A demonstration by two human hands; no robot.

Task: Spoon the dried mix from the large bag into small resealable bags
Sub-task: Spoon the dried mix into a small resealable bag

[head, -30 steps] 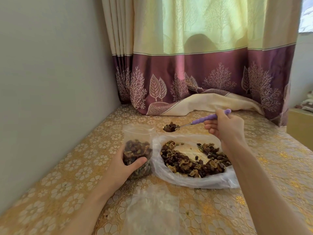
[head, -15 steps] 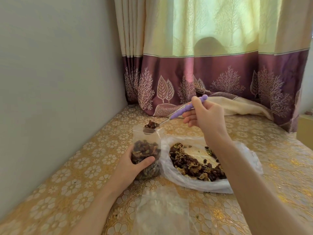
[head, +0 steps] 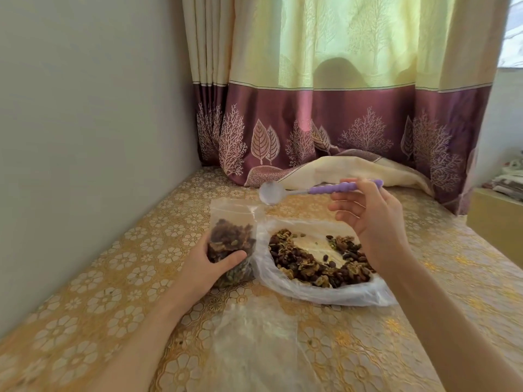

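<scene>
Clear small bag (head: pixel 232 239) of brown mix, gripped upright by left hand (head: pixel 208 265); right hand (head: pixel 370 219) pinches empty spoon (head: pixel 311 189).

Lower front of small resealable bag (head: pixel 232 222) covered by left hand (head: pixel 210 264), fingers behind the bag out of sight, only the thumb visible across its face. Spoon (head: pixel 311 189) bowl motion-blurred, contents not determinable; rear of purple handle partly masked by right hand (head: pixel 370 219). Both forearms cut off by the bottom edge, near side of empty clear bags (head: pixel 254 343) blurred and running out of view there; stacked cloths (head: pixel 509 179) and cabinet (head: pixel 498 219) cropped at right edge, too indistinct to identify further.
</scene>
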